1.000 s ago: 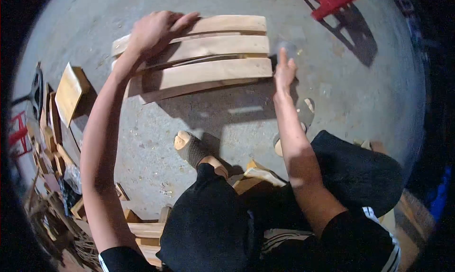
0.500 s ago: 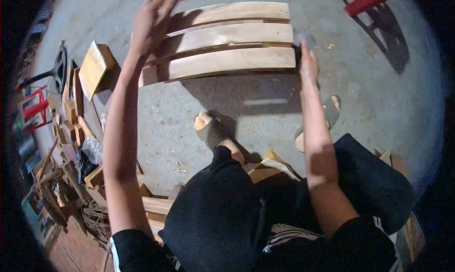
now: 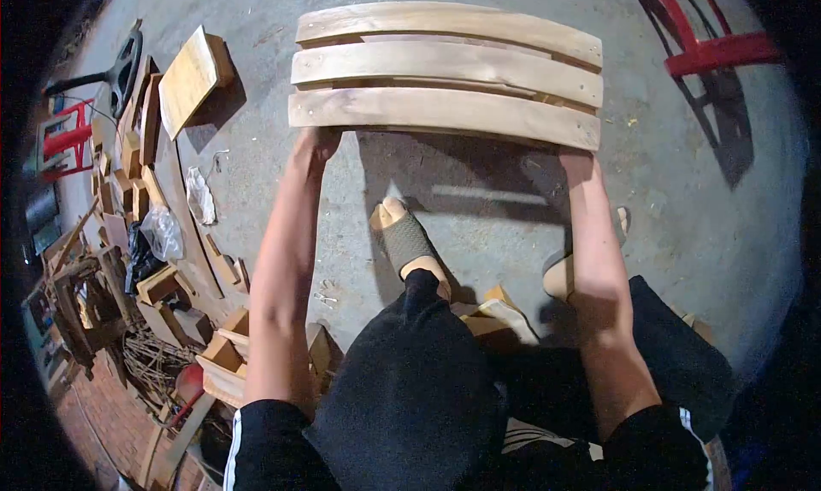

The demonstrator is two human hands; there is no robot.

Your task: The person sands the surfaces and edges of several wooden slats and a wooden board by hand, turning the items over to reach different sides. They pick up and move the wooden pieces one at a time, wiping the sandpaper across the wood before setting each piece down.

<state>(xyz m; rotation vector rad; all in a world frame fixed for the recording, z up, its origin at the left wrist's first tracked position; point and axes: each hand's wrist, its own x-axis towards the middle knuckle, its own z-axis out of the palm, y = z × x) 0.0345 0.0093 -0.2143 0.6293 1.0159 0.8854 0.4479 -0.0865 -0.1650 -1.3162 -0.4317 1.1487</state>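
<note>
A slatted wooden panel (image 3: 445, 72) of three curved slats lies on the concrete floor (image 3: 684, 192) before the seated person, who looks to be lifting it by its near edge. Left hand (image 3: 315, 142) and right hand (image 3: 575, 159) each clasp the nearest slat's underside at one end; raising it level would call for an even pull from both. One loose board (image 3: 190, 79) lies off left.

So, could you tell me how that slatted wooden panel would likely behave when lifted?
The slatted wooden panel probably stays stiff: three solid slats joined underneath. Being wide, it likely needs both hands, left hand and right hand at opposite ends, or it may tilt.
</note>
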